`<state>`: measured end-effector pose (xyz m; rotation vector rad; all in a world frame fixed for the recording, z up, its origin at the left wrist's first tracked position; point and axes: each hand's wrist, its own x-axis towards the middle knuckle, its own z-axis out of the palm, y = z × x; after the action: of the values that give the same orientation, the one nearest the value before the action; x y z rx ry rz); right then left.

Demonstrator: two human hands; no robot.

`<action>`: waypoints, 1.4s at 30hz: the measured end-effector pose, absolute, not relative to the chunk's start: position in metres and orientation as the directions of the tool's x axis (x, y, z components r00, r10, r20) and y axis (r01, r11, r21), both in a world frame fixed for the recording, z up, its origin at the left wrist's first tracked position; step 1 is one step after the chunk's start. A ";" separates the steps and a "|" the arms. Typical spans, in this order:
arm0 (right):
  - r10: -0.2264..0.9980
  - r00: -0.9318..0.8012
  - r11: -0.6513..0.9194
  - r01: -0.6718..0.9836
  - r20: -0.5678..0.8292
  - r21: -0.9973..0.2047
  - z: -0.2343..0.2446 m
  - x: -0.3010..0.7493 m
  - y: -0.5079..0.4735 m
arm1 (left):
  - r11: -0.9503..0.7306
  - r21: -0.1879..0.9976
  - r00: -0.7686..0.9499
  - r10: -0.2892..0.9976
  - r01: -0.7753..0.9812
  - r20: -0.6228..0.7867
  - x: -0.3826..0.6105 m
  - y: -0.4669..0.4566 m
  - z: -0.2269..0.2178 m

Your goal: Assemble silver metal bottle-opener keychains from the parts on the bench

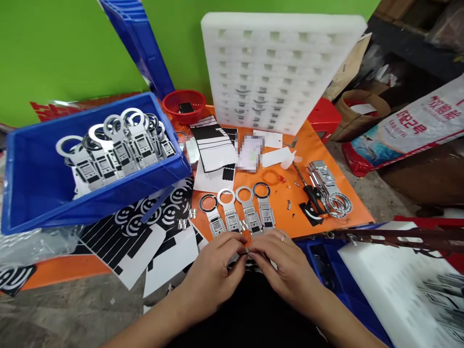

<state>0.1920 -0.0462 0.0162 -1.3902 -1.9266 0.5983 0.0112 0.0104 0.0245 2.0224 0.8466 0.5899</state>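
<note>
My left hand (pixel 219 266) and my right hand (pixel 279 256) meet at the table's near edge, fingertips pinched together. Between them is a tiny piece, mostly covered by the fingers, whose kind I cannot make out. A ring sits on one right-hand finger. Just beyond the fingers lies a row of flat silver metal parts with ring-shaped ends, among them a black-ringed one (pixel 213 217) at the left and another (pixel 266 208) at the right. Small shiny metal pieces (pixel 182 224) rest on the sheets left of the row.
A blue bin (pixel 36 193) full of similar ringed parts stands at left. A white foam block (pixel 282 72) leans at the back beside a red basket (pixel 184 104). A screwdriver (pixel 311 192) and stacked metal parts (pixel 328 186) lie right. Sticker sheets (pixel 141 256) overhang the front edge.
</note>
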 end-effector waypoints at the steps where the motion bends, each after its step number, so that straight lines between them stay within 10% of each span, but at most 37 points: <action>1: 0.950 -0.202 0.311 0.644 0.237 -0.699 0.017 0.196 -0.046 | -0.407 0.845 0.668 0.739 0.347 0.082 0.015 0.012 0.023; 9: 0.961 0.181 0.041 0.657 0.210 -0.753 -0.003 0.231 -0.020 | -0.412 0.794 0.642 0.766 0.447 0.036 0.037 0.035 0.010; 14: 0.873 0.484 -0.232 0.518 0.059 -0.823 -0.037 0.241 0.009 | -0.674 0.622 0.831 0.552 0.398 0.066 0.054 0.042 0.000; 21: 0.867 0.497 -0.300 0.536 0.008 -0.789 -0.042 0.232 0.018 | -0.788 0.432 0.883 0.468 0.438 -0.041 0.066 0.045 -0.008; 42: 0.885 0.463 -0.311 0.663 0.048 -0.681 -0.044 0.230 0.021 | -0.779 0.425 0.875 0.478 0.461 -0.075 0.067 0.044 -0.004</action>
<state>0.2303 0.0207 -0.0443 -2.0752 -1.2826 0.4472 0.0666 0.0437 -0.0040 2.6072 0.6883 0.0511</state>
